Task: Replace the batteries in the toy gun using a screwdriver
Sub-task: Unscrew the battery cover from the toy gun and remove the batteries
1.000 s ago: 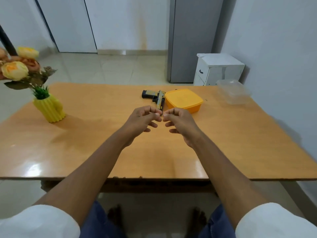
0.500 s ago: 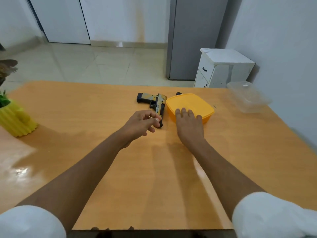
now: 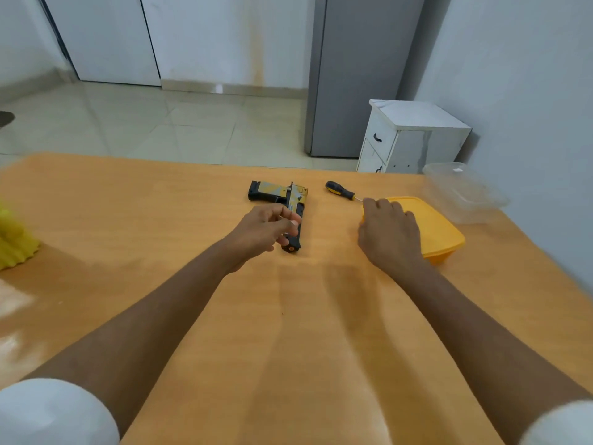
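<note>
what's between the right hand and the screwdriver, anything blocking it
Nothing visible does. The right hand rests on the near corner of the yellow container, and the screwdriver lies on bare table just beyond its fingertips, the tip pointing toward them.

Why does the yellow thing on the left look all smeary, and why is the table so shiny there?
In the head view, the yellow pot sits at the frame's edge and is smeared by motion blur. The table is glossy, so light glares off it in white patches at the left. The toy gun and screwdriver in the middle stay fairly sharp, and the wide lens bends the table's far edge.
</note>
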